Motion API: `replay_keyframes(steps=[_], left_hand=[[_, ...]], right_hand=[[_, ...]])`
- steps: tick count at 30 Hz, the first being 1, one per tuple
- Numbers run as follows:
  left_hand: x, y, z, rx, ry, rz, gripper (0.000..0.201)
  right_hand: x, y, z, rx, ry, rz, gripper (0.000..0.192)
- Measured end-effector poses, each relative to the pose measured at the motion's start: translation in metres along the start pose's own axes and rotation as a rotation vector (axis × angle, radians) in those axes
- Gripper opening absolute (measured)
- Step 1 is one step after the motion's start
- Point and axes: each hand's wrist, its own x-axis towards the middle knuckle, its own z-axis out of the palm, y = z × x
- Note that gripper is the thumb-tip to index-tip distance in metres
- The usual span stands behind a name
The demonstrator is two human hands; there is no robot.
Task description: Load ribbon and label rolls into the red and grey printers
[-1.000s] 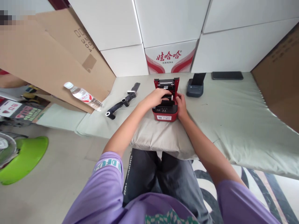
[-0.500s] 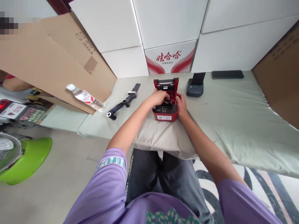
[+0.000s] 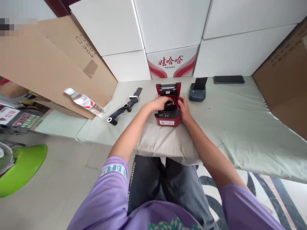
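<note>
Right now both hands are on a small red printer (image 3: 168,118) that sits on a pale cushion (image 3: 165,145) at the near edge of a light green mat (image 3: 240,118). Its lid (image 3: 168,88) stands open and upright at the back. The left hand (image 3: 160,103) lies over the open top, fingers curled down into the compartment; what they touch inside is hidden, so I cannot tell whether they are closed on anything. The right hand (image 3: 183,108) is pressed against the printer's right side, its fingers wrapped along the casing and its thumb near the top edge, seemingly steadying it rather than clamping it.

Just beside the printer, to its right and a little farther back, stands a dark grey device (image 3: 197,92) with its own flap raised. Beyond that, a black phone (image 3: 229,79) lies flat near the stacked white boxes (image 3: 172,25). To the left of the printer a black tool (image 3: 124,107) lies on the mat, and farther left a plastic water bottle (image 3: 83,101) rests on its side against leaning cardboard (image 3: 48,64). A green bowl (image 3: 21,169) sits on the floor at the far left.
</note>
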Motion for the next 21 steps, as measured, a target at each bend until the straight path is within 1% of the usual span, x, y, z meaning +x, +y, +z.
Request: replay_keyframes(steps=[3,5,8,10,12,14,16,19,21], left_hand=[[-0.007,-0.007,-0.006,-0.069,0.08,0.047,0.05],[-0.013,-0.012,-0.007,-0.129,0.109,0.122,0.052],[-0.02,-0.017,-0.003,-0.232,0.162,0.232,0.047],[-0.022,-0.018,0.003,-0.315,0.224,0.227,0.044],[-0.023,-0.017,0.007,-0.385,0.265,0.178,0.045],[-0.022,-0.014,0.008,-0.39,0.265,0.149,0.044],[-0.021,-0.011,0.005,-0.326,0.236,0.176,0.044],[-0.018,-0.005,0.0,-0.21,0.187,0.225,0.053],[-0.015,-0.002,-0.002,-0.129,0.159,0.193,0.057]], right_hand=[[-0.001,0.0,0.0,0.019,-0.01,0.009,0.078],[-0.001,0.0,0.0,0.033,-0.014,0.01,0.078],[-0.001,0.0,0.0,0.026,-0.025,0.01,0.079],[-0.001,0.0,0.0,0.007,-0.033,0.008,0.08],[-0.001,0.0,0.0,-0.014,-0.033,0.005,0.079],[-0.001,0.0,0.0,-0.024,-0.032,0.003,0.079],[-0.001,0.0,0.0,-0.025,-0.034,0.004,0.08],[-0.001,0.0,0.0,-0.017,-0.034,0.005,0.08],[-0.001,-0.001,0.0,-0.013,-0.033,0.0,0.08]])
